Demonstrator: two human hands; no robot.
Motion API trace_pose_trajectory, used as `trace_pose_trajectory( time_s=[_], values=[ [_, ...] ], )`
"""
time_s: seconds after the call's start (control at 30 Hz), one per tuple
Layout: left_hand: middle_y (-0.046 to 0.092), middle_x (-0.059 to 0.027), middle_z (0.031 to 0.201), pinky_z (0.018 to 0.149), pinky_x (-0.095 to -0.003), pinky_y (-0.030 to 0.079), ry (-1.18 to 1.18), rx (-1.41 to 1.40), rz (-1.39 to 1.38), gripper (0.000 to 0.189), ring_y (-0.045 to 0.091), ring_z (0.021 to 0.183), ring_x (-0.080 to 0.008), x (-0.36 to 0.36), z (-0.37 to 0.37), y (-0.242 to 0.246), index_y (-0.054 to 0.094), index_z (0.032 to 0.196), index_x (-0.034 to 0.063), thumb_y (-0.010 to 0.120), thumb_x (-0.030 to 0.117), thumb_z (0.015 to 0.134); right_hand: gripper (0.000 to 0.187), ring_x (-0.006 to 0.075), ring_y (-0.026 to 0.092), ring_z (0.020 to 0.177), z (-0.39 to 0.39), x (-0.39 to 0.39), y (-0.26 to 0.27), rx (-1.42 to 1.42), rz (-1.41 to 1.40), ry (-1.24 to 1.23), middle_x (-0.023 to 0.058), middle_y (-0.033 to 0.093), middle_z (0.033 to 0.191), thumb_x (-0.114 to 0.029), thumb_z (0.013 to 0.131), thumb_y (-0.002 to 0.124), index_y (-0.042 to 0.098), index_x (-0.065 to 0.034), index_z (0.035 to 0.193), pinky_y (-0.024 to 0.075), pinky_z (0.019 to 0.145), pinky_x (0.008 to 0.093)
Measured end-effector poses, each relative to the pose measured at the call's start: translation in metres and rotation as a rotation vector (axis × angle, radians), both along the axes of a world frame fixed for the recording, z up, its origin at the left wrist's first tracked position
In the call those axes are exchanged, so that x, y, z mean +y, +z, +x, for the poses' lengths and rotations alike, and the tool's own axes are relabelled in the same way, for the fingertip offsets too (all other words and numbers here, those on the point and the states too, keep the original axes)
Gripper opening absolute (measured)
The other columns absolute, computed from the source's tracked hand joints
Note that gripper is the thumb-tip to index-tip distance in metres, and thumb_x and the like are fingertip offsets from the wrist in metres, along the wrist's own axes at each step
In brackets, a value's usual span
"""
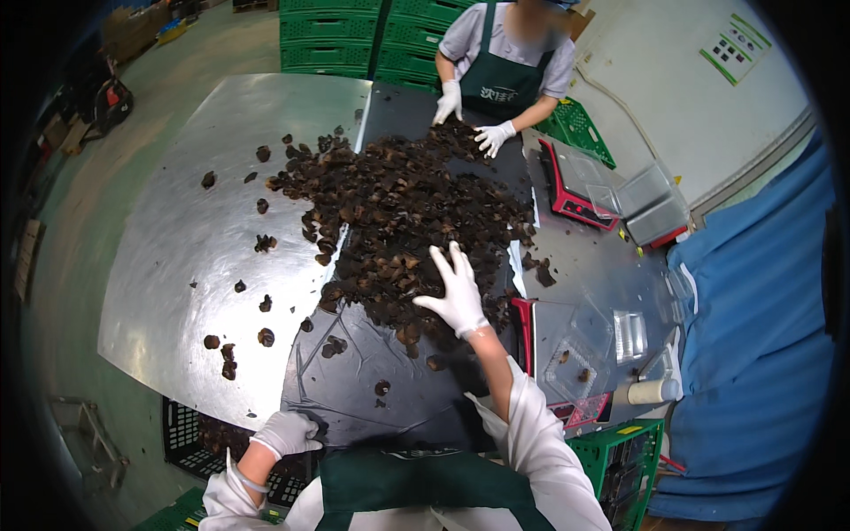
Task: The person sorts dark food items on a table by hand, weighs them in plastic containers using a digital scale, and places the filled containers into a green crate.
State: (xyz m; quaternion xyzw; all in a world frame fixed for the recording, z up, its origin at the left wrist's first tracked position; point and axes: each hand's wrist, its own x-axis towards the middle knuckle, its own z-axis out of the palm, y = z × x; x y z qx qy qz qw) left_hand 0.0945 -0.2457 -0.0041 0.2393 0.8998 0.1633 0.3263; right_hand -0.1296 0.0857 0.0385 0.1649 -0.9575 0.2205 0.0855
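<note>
A wide heap of dark brown, curled pieces that look like wood ear mushrooms (398,192) covers the middle of the metal table (179,219) and the black sheet (425,415) on it. My right hand (457,292), in a white glove, spreads its fingers over the heap's near side, with nothing visible in its grasp. At the table's near edge, my gloved left hand (289,435) rests with curled fingers beside the sheet; whether it pinches anything is hidden. Loose pieces (265,337) lie scattered on the bare metal to the left.
Across the table a co-worker's gloved hands (471,123) touch the far side of the heap. Red scales (578,209) and clear plastic boxes (581,372) stand on the right, near a white bottle (654,391). A black crate (182,425) sits below the left edge; green crates (325,36) are stacked behind.
</note>
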Motion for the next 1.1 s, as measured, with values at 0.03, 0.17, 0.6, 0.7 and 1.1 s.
trace_pose_trajectory(
  time_s=[0.03,0.17,0.6,0.7,1.1],
  values=[
    [0.064,-0.0106,0.077,0.066,-0.0422,0.05,0.067,-0.033,0.0,0.034,0.063,0.073,-0.0315,-0.006,0.003,0.001,0.064,0.078,0.0132,0.066,0.047,0.076,0.096,0.0437,0.03,0.132,-0.014,-0.013,-0.006,-0.017,0.055,0.013,0.0174,0.024,0.15,-0.044,0.059,0.083,0.038,-0.0244,0.142,0.0395,0.1,0.0513],
    [0.064,-0.0112,0.086,0.072,-0.0399,0.05,0.384,0.33,0.267,0.027,0.063,0.081,-0.0297,0.02,-0.014,0.01,0.065,0.089,0.0078,0.068,0.032,0.078,0.094,0.0442,0.03,0.131,-0.045,-0.042,-0.026,-0.102,0.31,0.065,0.014,0.028,0.148,-0.051,0.053,0.083,0.043,-0.0303,0.136,0.0478,0.088,0.0527],
    [0.059,-0.0103,0.109,0.081,-0.0397,0.045,0.503,0.579,0.426,0.022,0.055,0.097,-0.028,0.095,-0.052,-0.036,0.063,0.088,0.0057,0.068,0.023,0.076,0.05,0.0278,0.048,0.117,0.141,-0.019,-0.049,0.016,0.267,0.516,0.0104,0.044,0.137,-0.024,0.074,0.067,0.056,-0.024,0.123,0.0442,0.08,0.0362],
    [0.058,-0.0114,0.112,0.083,-0.0401,0.045,0.56,0.589,0.427,0.026,0.054,0.1,-0.0294,0.093,-0.049,-0.037,0.061,0.094,0.0044,0.068,0.023,0.077,0.043,0.0317,0.045,0.123,0.176,0.004,-0.048,-0.146,0.147,0.524,0.0124,0.04,0.141,-0.025,0.077,0.069,0.059,-0.0183,0.118,0.0447,0.086,0.0381],
    [0.042,-0.0139,0.139,0.107,-0.0516,0.026,-0.031,0.628,0.314,0.056,0.04,0.126,-0.0341,0.159,-0.068,-0.037,0.054,0.126,0.0142,0.06,0.047,0.082,0.057,0.0414,0.036,0.128,0.091,0.044,-0.067,-0.06,0.09,-0.001,0.0187,0.034,0.144,-0.021,0.074,0.073,0.054,-0.0198,0.128,0.037,0.103,0.0434]
  ],
)
